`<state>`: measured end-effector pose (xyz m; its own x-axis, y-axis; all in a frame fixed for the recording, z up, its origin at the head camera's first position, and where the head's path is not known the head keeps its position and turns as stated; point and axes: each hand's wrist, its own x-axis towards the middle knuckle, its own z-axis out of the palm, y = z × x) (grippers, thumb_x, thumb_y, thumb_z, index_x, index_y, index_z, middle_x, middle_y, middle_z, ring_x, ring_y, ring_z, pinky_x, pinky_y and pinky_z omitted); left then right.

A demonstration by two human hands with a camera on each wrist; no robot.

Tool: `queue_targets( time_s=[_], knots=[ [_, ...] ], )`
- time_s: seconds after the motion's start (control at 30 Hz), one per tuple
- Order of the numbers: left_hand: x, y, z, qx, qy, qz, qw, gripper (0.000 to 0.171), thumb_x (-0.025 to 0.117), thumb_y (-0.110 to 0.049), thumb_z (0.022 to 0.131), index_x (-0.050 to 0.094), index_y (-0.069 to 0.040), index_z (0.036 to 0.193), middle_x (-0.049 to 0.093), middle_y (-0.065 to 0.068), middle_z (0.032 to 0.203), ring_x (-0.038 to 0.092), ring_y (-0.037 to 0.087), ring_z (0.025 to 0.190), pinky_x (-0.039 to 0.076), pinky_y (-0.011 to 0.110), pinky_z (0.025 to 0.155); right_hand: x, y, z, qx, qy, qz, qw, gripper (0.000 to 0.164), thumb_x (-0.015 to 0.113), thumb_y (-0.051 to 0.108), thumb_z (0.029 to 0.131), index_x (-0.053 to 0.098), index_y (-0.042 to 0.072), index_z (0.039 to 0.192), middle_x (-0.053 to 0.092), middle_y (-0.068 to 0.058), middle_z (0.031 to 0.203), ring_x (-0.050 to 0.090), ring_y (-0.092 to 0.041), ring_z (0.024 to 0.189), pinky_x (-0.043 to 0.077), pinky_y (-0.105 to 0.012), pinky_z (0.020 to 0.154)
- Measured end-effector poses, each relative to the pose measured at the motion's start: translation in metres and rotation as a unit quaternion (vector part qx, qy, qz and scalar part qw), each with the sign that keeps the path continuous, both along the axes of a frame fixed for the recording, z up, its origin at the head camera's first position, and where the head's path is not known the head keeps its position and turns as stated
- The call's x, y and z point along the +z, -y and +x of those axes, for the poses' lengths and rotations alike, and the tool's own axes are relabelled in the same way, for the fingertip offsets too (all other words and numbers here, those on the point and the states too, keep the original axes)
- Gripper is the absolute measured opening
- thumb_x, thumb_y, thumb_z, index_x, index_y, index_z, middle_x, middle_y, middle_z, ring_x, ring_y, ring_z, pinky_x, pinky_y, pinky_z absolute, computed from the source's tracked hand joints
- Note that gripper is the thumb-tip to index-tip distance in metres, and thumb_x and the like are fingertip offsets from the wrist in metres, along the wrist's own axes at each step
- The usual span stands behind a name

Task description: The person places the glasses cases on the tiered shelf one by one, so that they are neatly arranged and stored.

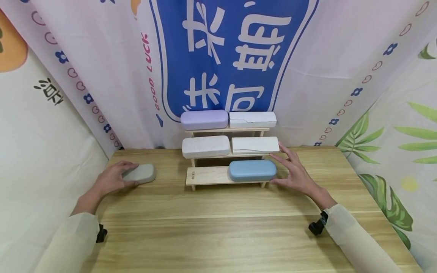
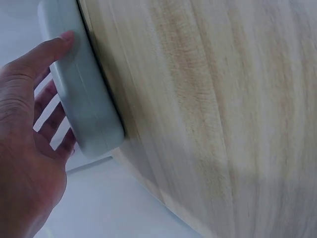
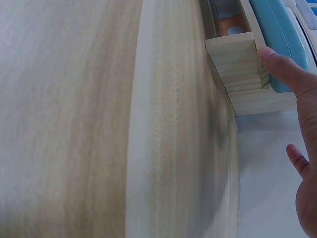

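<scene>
My left hand (image 1: pixel 114 177) grips a grey-green glasses case (image 1: pixel 144 173) at the table's left side. In the left wrist view its thumb (image 2: pixel 65 39) lies on one face of the case (image 2: pixel 86 89) and the fingers are behind it. My right hand (image 1: pixel 296 172) is at the right end of a stepped wooden rack (image 1: pixel 208 175), fingers spread. A blue glasses case (image 1: pixel 252 170) sits on the lowest step, beside that hand. In the right wrist view the thumb (image 3: pixel 280 64) is at the step's edge by the blue case (image 3: pixel 280 32).
On the top step lie a purple case (image 1: pixel 204 120) and a white case (image 1: pixel 252 120). The middle step bears a pale grey case (image 1: pixel 205 146) and another white case (image 1: pixel 255 145). Printed curtains (image 1: pixel 327 68) surround the wooden table (image 1: pixel 218 235).
</scene>
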<state>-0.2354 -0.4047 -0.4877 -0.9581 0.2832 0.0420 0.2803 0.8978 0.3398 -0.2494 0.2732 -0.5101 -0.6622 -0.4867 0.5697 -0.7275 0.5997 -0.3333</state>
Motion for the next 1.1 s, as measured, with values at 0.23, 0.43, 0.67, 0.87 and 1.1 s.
queue_targets(
  time_s=[0.23,0.43,0.67,0.87,1.1],
  knots=[
    [0.003,-0.004,0.005,-0.018,-0.013,-0.016,0.9996,0.077,0.093,-0.045,0.078,0.069,0.000,0.137,0.064,0.030,0.135,0.064,0.050,0.115,0.056,0.064,0.086,0.000,0.000,-0.001,0.004,0.000,0.001,1.000,0.106,0.107,0.020,0.056,0.060,0.006,0.149,0.023,-0.022,0.173,0.039,-0.044,0.144,0.044,-0.056,0.099],
    [0.005,-0.010,0.012,-0.028,-0.031,-0.019,0.9989,0.075,0.094,-0.043,0.077,0.071,0.001,0.133,0.067,0.030,0.130,0.066,0.049,0.112,0.056,0.063,0.087,0.002,0.001,-0.001,0.006,0.005,-0.001,1.000,0.105,0.107,0.020,0.057,0.059,0.008,0.150,0.023,-0.024,0.172,0.038,-0.045,0.144,0.046,-0.061,0.098],
    [0.015,-0.018,0.016,-0.047,-0.062,-0.012,0.9969,0.071,0.094,-0.039,0.076,0.073,0.002,0.130,0.068,0.031,0.129,0.066,0.051,0.115,0.055,0.065,0.090,0.002,0.000,-0.001,0.002,0.007,0.003,1.000,0.105,0.107,0.020,0.057,0.059,0.008,0.150,0.022,-0.023,0.173,0.039,-0.045,0.144,0.045,-0.055,0.099],
    [0.026,-0.032,0.021,-0.054,-0.072,-0.002,0.9959,0.070,0.095,-0.039,0.076,0.073,-0.001,0.130,0.069,0.029,0.131,0.064,0.051,0.119,0.054,0.066,0.093,0.002,0.000,-0.002,0.005,0.009,-0.001,1.000,0.104,0.107,0.020,0.058,0.059,0.009,0.150,0.022,-0.022,0.173,0.038,-0.047,0.144,0.045,-0.058,0.100],
    [0.039,-0.055,0.026,-0.084,-0.115,0.002,0.9898,0.068,0.097,-0.034,0.072,0.075,-0.002,0.127,0.072,0.025,0.127,0.068,0.048,0.114,0.058,0.062,0.089,0.002,0.001,0.000,0.000,0.006,-0.007,1.000,0.104,0.107,0.016,0.055,0.060,0.005,0.148,0.024,-0.024,0.171,0.038,-0.048,0.143,0.045,-0.064,0.100]
  ],
)
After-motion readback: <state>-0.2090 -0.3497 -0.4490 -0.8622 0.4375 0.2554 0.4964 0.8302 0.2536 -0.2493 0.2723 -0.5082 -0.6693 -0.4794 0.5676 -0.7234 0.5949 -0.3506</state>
